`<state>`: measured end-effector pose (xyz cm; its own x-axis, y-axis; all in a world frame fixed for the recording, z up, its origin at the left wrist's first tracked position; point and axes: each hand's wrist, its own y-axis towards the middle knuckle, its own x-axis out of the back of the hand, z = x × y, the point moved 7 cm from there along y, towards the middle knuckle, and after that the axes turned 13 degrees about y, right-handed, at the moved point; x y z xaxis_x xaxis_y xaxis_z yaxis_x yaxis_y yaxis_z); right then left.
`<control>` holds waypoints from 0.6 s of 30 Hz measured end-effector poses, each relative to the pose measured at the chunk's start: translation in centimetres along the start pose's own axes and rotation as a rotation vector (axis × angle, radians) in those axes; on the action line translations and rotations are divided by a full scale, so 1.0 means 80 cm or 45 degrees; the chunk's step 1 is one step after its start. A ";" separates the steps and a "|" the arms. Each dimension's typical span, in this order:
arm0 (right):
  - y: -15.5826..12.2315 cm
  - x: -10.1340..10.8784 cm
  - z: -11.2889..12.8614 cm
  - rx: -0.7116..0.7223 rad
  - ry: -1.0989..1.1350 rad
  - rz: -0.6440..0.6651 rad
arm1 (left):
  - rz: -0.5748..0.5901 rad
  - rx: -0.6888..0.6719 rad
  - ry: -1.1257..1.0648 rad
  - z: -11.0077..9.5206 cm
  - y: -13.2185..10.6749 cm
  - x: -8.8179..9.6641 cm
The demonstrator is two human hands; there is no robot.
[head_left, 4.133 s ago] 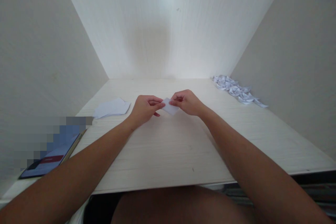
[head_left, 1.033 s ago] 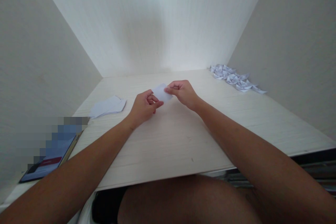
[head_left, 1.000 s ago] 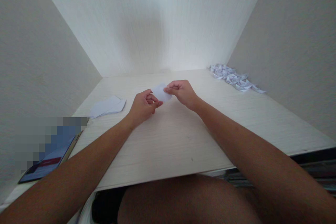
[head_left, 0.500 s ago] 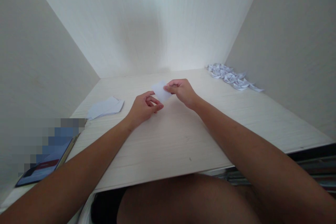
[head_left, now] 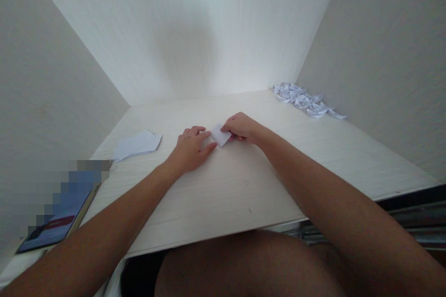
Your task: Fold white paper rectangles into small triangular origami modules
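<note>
A small white piece of paper (head_left: 220, 135) rests low against the pale wooden desk (head_left: 244, 181) near its middle. My right hand (head_left: 239, 127) is closed on the paper's right edge, pinching it. My left hand (head_left: 191, 146) lies on the desk just left of the paper, fingers stretched out, its fingertips touching or nearly touching the paper's left side.
A stack of flat white paper sheets (head_left: 136, 145) lies at the left. A pile of several folded white paper pieces (head_left: 306, 103) sits at the back right by the wall. A phone (head_left: 55, 222) lies at the front left corner. Walls close in on three sides.
Both hands came down from above the desk to its surface. The left hand went from a loose curl to flat fingers. The paper came down with the right hand.
</note>
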<state>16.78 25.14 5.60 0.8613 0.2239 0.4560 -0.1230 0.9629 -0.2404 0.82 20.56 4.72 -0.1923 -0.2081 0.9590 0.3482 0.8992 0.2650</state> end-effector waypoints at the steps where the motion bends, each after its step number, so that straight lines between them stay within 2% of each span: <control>1: -0.001 0.000 0.002 0.009 -0.057 0.004 | 0.026 -0.023 0.051 -0.003 -0.001 -0.002; 8: -0.009 0.000 0.016 0.098 -0.412 0.020 | 0.123 -0.107 0.280 -0.019 -0.006 -0.003; 18: 0.011 -0.012 0.009 0.122 -0.648 -0.041 | 0.105 -0.142 0.410 -0.031 -0.011 -0.002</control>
<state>15.44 25.91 5.58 0.5195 0.2157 0.8268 -0.1651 0.9747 -0.1506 2.85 18.85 4.63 0.1335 -0.2631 0.9555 0.4517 0.8743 0.1776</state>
